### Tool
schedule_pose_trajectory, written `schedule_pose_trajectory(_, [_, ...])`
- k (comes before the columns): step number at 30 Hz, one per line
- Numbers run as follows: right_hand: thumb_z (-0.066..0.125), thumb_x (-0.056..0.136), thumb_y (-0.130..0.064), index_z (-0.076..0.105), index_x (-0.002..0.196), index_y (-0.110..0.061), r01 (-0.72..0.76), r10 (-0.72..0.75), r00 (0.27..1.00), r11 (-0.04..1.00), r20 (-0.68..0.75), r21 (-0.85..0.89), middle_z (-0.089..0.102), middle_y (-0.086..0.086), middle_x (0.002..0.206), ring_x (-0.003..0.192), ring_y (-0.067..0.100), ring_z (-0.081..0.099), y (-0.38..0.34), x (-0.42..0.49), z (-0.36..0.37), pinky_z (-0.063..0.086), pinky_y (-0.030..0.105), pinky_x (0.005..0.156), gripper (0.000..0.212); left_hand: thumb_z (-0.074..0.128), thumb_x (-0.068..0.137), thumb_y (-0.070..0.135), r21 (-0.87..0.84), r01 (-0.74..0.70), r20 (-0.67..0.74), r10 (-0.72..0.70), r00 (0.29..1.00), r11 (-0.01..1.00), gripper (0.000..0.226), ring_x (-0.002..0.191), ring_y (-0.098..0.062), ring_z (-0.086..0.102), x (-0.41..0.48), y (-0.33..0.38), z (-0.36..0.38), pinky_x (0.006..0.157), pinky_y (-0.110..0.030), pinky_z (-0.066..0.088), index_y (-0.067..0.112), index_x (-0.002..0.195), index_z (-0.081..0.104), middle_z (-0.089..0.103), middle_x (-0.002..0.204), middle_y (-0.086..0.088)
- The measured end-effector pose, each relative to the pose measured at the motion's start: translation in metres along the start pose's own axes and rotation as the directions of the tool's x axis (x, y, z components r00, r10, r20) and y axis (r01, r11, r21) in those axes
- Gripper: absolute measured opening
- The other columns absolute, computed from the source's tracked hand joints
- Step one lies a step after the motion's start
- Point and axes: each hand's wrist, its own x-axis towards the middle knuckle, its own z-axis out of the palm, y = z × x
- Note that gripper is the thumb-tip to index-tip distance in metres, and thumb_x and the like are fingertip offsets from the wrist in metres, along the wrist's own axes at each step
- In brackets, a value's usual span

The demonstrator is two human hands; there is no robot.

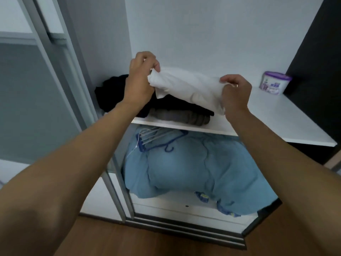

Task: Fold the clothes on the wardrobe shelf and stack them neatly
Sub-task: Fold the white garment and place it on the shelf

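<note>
Pinching the white garment (pixel 188 87), left hand (pixel 142 74) and right hand (pixel 234 93) hold it above the shelf's (pixel 276 115) stack (pixel 180 117); black heap (pixel 112 87) looks unfolded.

Label on the purple tub (pixel 275 83) is illegible.

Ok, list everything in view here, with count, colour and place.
white garment: one, white, held above the black clothes
black clothes: count unclear, black, shelf's left
grey garment: one, grey, folded under the black clothes
tub: one, purple and white, shelf's right rear
shelf: one, white, across the wardrobe
quilt: one, light blue, below the shelf
hangers: several, blue and white, on the quilt
left hand: one, grips the white garment's left end
right hand: one, grips its right end
</note>
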Motion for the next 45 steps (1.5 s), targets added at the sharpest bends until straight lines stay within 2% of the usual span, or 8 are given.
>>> schedule_pose_trajectory(5, [0.038,0.069,0.009,0.063,0.071,-0.018,0.247,-0.233,0.957,0.967,-0.173,0.064,0.063,0.015,0.101,0.085,-0.004,0.058,0.008,0.084,0.047,0.042,0.010,0.082,0.037,0.060,0.072,0.000,0.283,-0.100,-0.091,0.131,0.987,0.954,0.040,0.116,-0.019,0.039,0.074,-0.036,0.031,0.087,-0.013,0.033,0.024,0.104,0.057,0.042,0.133,0.001])
schedule_pose_trajectory(8, [0.044,0.077,0.011,0.069,0.081,-0.014,0.059,-0.051,0.997,0.987,0.059,-0.150,0.068,0.013,0.104,0.092,0.012,0.062,0.060,0.110,0.064,0.046,0.015,0.078,0.036,0.049,0.071,-0.015,0.272,-0.110,0.248,0.041,0.968,0.956,0.049,0.116,-0.030,0.045,0.056,-0.075,0.049,0.095,-0.028,0.041,0.012,0.110,0.063,0.050,0.131,-0.011])
schedule_pose_trajectory(13, [0.062,0.085,-0.008,0.074,0.089,-0.017,-0.182,0.374,0.859,0.861,0.350,-0.474,0.070,0.005,0.095,0.090,0.022,0.064,0.141,0.124,0.073,0.051,0.025,0.076,0.015,0.043,0.087,0.010,0.169,0.687,0.418,-0.682,0.599,0.707,0.024,0.084,-0.024,0.066,0.027,-0.107,0.071,0.062,-0.032,0.052,0.022,0.097,0.062,0.067,0.091,-0.001])
schedule_pose_trajectory(17, [0.065,0.084,-0.015,0.069,0.106,-0.010,-0.192,0.330,0.906,0.878,0.264,-0.439,0.068,0.006,0.104,0.094,0.021,0.061,0.145,0.132,0.088,0.049,0.029,0.082,0.023,0.047,0.072,0.071,0.179,0.823,0.443,-0.791,0.422,0.539,0.062,0.076,-0.020,0.069,0.052,-0.113,0.096,0.056,-0.027,0.052,0.017,0.094,0.068,0.071,0.088,-0.002])
schedule_pose_trajectory(22, [0.056,0.084,-0.004,0.068,0.111,-0.003,-0.060,0.159,0.964,0.913,0.216,-0.405,0.065,0.016,0.115,0.102,0.027,0.062,0.143,0.122,0.094,0.052,0.033,0.087,0.030,0.062,0.063,0.084,0.154,0.864,0.449,-0.813,0.371,0.479,0.112,0.120,-0.026,0.060,0.065,-0.121,0.129,0.089,-0.032,0.048,0.004,0.141,0.049,0.058,0.138,-0.008])
schedule_pose_trajectory(30, [0.077,0.082,-0.031,0.055,0.102,-0.004,-0.623,0.651,0.747,0.756,0.135,-0.198,0.062,0.011,0.092,0.078,0.023,0.061,0.135,0.135,0.086,0.051,0.028,0.064,0.040,0.056,0.077,0.078,0.345,0.725,0.494,-0.773,0.399,0.596,0.103,0.126,-0.033,0.054,0.077,-0.130,0.140,0.087,-0.030,0.038,0.000,0.143,0.044,0.052,0.145,-0.015])
schedule_pose_trajectory(34, [0.078,0.083,-0.029,0.059,0.082,-0.011,-0.574,0.603,0.778,0.797,0.176,-0.191,0.063,0.004,0.079,0.066,0.016,0.060,0.137,0.133,0.087,0.048,0.022,0.049,0.027,0.052,0.071,0.087,0.378,0.706,0.545,-0.761,0.353,0.599,0.103,0.113,-0.030,0.059,0.077,-0.130,0.135,0.085,-0.033,0.043,0.005,0.134,0.055,0.061,0.133,-0.010])
schedule_pose_trajectory(45, [0.052,0.093,-0.017,0.063,0.101,-0.020,-0.154,0.219,0.961,0.932,0.170,-0.329,0.064,-0.003,0.090,0.079,0.018,0.061,0.150,0.135,0.076,0.047,0.029,0.067,0.014,0.044,0.100,0.023,0.397,0.372,0.275,-0.496,0.824,0.839,0.015,0.075,-0.027,0.052,0.090,-0.106,0.139,0.066,-0.036,0.038,0.010,0.106,0.048,0.046,0.108,-0.002])
